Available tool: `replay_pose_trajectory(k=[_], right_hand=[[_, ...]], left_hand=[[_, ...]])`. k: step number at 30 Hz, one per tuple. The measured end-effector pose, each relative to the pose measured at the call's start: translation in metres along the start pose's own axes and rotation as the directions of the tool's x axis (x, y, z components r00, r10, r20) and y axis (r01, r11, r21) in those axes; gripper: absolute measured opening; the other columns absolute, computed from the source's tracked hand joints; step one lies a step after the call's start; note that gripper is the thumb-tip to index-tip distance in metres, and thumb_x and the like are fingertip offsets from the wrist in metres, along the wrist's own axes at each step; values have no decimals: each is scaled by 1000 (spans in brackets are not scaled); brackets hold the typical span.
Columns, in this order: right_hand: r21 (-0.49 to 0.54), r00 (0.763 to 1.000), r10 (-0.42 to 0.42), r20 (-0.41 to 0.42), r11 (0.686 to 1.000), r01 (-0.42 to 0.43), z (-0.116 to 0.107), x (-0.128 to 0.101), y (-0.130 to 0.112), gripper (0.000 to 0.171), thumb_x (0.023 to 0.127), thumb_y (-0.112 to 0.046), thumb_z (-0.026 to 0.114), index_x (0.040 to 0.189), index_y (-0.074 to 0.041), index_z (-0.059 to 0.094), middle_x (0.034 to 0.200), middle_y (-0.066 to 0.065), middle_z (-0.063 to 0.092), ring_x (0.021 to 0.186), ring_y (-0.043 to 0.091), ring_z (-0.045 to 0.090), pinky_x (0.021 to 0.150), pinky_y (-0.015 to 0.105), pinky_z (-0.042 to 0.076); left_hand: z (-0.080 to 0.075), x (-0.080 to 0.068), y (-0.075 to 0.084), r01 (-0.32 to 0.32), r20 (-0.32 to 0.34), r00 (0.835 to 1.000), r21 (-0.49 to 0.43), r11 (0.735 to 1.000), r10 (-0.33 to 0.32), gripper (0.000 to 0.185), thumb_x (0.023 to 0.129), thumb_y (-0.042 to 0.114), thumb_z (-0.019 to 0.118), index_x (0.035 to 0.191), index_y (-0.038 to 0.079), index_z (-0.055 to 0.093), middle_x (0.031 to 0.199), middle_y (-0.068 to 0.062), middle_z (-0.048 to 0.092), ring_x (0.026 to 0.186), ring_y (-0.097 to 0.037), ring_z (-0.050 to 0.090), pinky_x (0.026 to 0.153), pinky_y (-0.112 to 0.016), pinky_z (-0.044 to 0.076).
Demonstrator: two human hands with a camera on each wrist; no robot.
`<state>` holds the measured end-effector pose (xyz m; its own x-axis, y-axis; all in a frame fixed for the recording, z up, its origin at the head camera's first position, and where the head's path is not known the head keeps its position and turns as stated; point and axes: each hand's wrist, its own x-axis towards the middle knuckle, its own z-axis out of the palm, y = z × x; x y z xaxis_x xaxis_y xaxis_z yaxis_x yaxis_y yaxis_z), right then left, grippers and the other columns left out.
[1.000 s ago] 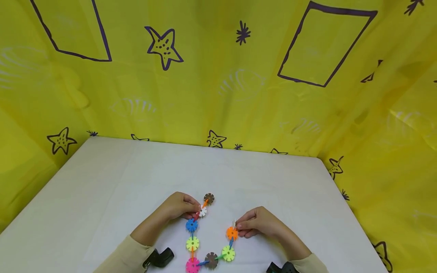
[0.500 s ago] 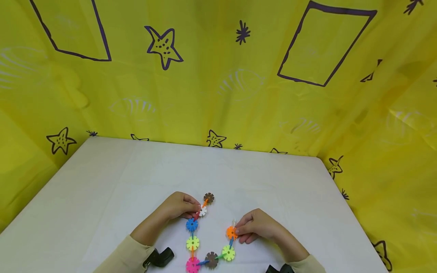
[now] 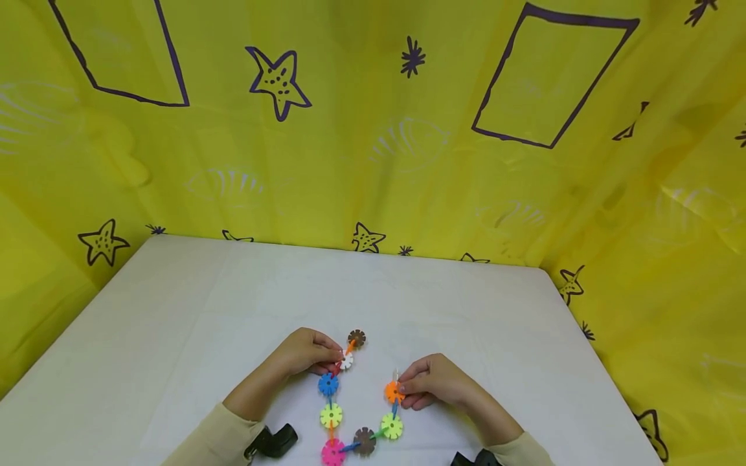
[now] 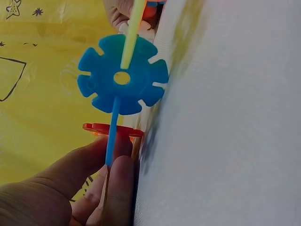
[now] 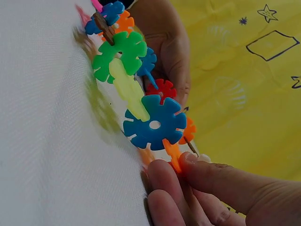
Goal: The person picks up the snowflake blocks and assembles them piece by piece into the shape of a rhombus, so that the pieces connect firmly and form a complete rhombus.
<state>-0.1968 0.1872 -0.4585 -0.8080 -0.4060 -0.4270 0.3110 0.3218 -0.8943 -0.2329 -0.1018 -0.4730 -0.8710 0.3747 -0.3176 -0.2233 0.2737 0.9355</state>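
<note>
A U-shaped chain of notched plastic snowflake discs lies over the table between both hands. My left hand pinches the white disc near the chain's far left end, where a brown disc tips it. Below come a blue disc, a yellow disc and a pink disc. In the right wrist view, thumb and fingers of my right hand pinch the orange disc, which joins a blue disc. A clear disc stands upright beyond the orange one.
A white table spreads beneath the hands. Yellow curtain with drawn stars and fish hangs behind it and along the sides. Black wrist devices sit at both sleeves.
My right hand has shifted slightly left and away from me with the orange disc. The lower part of the chain has slid a little to the right. My left hand has stayed in place.
</note>
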Motion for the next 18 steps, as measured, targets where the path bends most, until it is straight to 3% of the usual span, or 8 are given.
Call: replay_pose_trajectory(k=[9, 13, 18], right_hand=[[31, 989, -64, -130, 997, 69, -2, 16, -3, 27, 87, -8, 71, 107, 10, 68, 82, 6, 73, 66, 12, 68, 65, 27, 60], [2, 981, -87, -176, 996, 89, -4, 26, -7, 27, 88, -8, 71, 108, 11, 68, 83, 5, 72, 66, 10, 65, 64, 26, 60], [-32, 969, -90, -230, 996, 85, -6, 39, -14, 26, 90, -8, 70, 109, 9, 69, 83, 4, 72, 66, 10, 64, 64, 26, 60]], left_hand=[[-1, 1, 2, -40, -9, 999, 9, 999, 40, 23, 87, 7, 71, 105, -7, 69, 77, -8, 73, 63, -11, 67, 61, -28, 60], [-3, 6, 1, -58, -63, 996, 37, 998, 61, 22, 87, 7, 72, 104, -7, 70, 83, -12, 74, 66, -12, 68, 64, -30, 61], [-8, 16, 1, -26, -163, 986, 25, 999, 30, 24, 88, 10, 73, 106, -5, 72, 89, -10, 75, 67, -11, 68, 66, -29, 60]])
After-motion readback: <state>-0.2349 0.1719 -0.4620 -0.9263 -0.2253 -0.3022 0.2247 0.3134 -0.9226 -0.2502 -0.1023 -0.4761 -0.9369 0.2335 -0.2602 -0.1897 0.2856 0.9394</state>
